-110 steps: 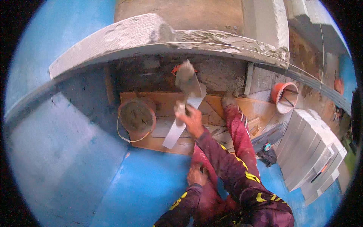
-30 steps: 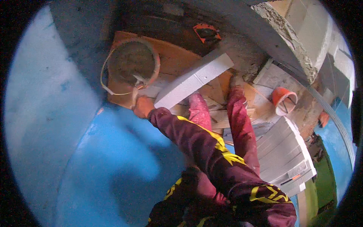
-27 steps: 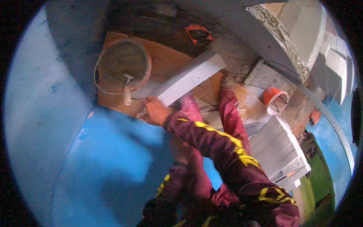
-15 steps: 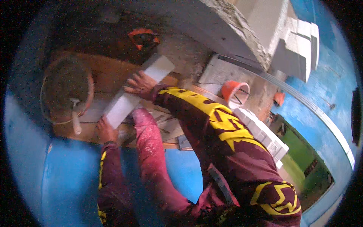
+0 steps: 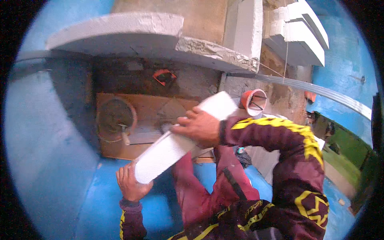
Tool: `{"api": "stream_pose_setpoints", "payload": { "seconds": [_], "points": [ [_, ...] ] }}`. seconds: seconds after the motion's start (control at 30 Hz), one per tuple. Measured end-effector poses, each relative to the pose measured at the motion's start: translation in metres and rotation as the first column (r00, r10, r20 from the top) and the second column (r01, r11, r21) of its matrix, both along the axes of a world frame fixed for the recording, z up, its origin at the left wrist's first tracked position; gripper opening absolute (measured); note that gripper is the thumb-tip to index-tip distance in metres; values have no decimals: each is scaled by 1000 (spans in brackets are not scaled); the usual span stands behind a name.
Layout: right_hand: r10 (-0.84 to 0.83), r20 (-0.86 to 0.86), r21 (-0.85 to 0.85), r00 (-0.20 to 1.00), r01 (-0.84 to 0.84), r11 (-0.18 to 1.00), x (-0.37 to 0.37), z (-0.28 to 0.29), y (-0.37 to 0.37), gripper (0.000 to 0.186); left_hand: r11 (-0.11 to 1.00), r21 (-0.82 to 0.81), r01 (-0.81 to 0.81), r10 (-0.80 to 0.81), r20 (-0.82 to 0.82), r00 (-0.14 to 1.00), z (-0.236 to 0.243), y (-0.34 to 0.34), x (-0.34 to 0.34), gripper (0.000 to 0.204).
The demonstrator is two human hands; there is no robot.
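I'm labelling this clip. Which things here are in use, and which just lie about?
In use: white block, held by left hand and right hand.
Lying about: mortar bucket with trowel, orange bucket, stacked blocks, wooden board.

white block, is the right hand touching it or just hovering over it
Touching. In the head view the right hand lies flat on the upper face of the white block, fingers spread across it with no gap, while the left hand cups its lower end.

No packages, labels, signs or screens are in view
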State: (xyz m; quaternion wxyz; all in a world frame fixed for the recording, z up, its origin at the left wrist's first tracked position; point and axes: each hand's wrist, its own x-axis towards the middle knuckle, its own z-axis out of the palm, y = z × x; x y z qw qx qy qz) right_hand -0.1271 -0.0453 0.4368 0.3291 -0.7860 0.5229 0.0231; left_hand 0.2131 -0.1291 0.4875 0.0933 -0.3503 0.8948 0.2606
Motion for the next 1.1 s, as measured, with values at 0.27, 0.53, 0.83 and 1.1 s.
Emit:
{"api": "stream_pose_setpoints", "payload": {
  "seconds": [0.27, 0.53, 0.83, 1.1],
  "points": [
    [-326, 112, -284, 939, 344, 895, -154, 239, -21, 93, 820, -350, 453, -546, -244, 801, 196, -148, -172, 87],
    [-612, 22, -246, 791, 597, 763, -295, 277, -39, 89, 732, -288, 617, -669, -133, 731, 227, -230, -415, 95],
    [-655, -69, -403, 753, 579, 708, -388, 169, -30, 98, 659, -417, 626, -728, -142, 671, 119, -243, -519, 91],
    [-749, -54, -298, 660, 706, 643, -397, 87, -4, 95, 633, -343, 694, -751, -53, 658, 68, -233, -543, 90]
  ]
}}
